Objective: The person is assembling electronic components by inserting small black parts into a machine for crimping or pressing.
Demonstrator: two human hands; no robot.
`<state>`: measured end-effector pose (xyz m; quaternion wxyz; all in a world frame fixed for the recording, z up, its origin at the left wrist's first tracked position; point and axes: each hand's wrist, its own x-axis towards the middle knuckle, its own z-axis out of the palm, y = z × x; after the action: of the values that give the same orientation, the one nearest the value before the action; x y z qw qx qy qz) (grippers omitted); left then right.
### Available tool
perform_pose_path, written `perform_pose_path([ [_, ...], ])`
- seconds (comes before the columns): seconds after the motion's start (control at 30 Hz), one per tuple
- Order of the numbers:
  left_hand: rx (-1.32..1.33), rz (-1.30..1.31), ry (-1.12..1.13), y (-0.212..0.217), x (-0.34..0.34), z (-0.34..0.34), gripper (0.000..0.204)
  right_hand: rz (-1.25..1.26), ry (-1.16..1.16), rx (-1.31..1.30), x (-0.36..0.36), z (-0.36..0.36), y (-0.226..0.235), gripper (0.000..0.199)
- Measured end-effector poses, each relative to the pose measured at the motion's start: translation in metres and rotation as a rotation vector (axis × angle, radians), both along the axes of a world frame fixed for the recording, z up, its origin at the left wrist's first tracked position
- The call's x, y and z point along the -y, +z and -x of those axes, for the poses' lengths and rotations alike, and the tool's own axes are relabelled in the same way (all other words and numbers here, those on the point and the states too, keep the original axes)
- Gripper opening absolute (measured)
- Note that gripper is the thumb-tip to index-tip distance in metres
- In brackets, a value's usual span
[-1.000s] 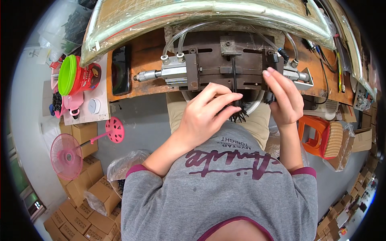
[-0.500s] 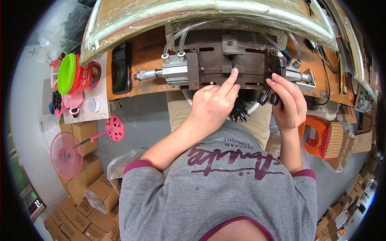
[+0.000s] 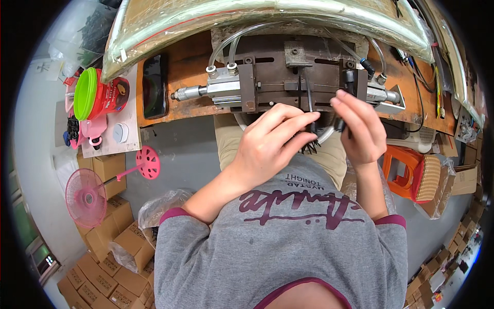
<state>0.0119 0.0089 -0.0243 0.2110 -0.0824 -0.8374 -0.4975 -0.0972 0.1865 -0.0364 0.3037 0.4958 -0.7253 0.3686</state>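
Note:
My left hand (image 3: 278, 141) is closed in a pinch around a thin black rod (image 3: 309, 98), just in front of the dark metal fixture (image 3: 275, 97). The rod's far end reaches up over the fixture's middle, below a raised metal block (image 3: 297, 55). To the right, my right hand (image 3: 363, 126) has its fingers curled around small black rod-like pieces (image 3: 349, 81); part of them is hidden by the fingers. Below my left fingertips, a bunch of thin black pieces (image 3: 310, 148) shows above my lap. Metal cylinders, one left (image 3: 225, 90) and one right (image 3: 377, 95), flank the fixture.
Clear air hoses (image 3: 234, 44) arch behind the fixture. A plastic-wrapped panel (image 3: 267, 15) overhangs the bench's back. A black phone-like slab (image 3: 155, 87) lies left, near a red bucket with a green rim (image 3: 86, 95). Below are a pink fan (image 3: 86, 198) and an orange stool (image 3: 401, 170).
My left index finger has left the fixture's middle, and that hand has drawn back nearer me, now pinching a rod. My right hand has shifted slightly left, its black pieces tilted differently.

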Motion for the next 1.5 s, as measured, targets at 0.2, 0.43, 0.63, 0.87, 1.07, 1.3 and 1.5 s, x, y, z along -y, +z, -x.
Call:
perform_pose_path([
  [0.2, -0.095, 0.477, 0.158, -0.027, 0.000, 0.002, 0.029, 0.083, -0.154, 0.125, -0.008, -0.002, 0.002, 0.038],
  [0.43, -0.045, 0.641, 0.156, -0.034, -0.002, 0.013, 0.023, 0.055, -0.115, 0.077, -0.010, -0.007, 0.010, 0.033],
  [0.63, 0.003, 0.646, 0.130, -0.026, 0.002, 0.013, 0.025, 0.038, -0.093, 0.032, -0.014, -0.007, 0.003, 0.026],
  [0.87, -0.193, -0.038, -0.093, -0.003, -0.002, 0.010, 0.036, -0.026, 0.043, -0.036, -0.002, -0.014, -0.005, 0.030],
  [1.07, 0.062, -0.043, -0.018, -0.001, -0.003, -0.002, 0.032, 0.039, 0.000, 0.024, 0.002, -0.010, -0.006, 0.029],
  [1.3, -0.002, 0.362, 0.098, -0.026, 0.002, 0.000, 0.025, 0.139, -0.142, 0.214, -0.006, -0.005, 0.001, 0.030],
  [1.5, -0.063, 0.678, 0.136, -0.031, -0.001, 0.010, 0.023, 0.291, -0.032, 0.703, -0.012, -0.015, 0.008, 0.025],
])
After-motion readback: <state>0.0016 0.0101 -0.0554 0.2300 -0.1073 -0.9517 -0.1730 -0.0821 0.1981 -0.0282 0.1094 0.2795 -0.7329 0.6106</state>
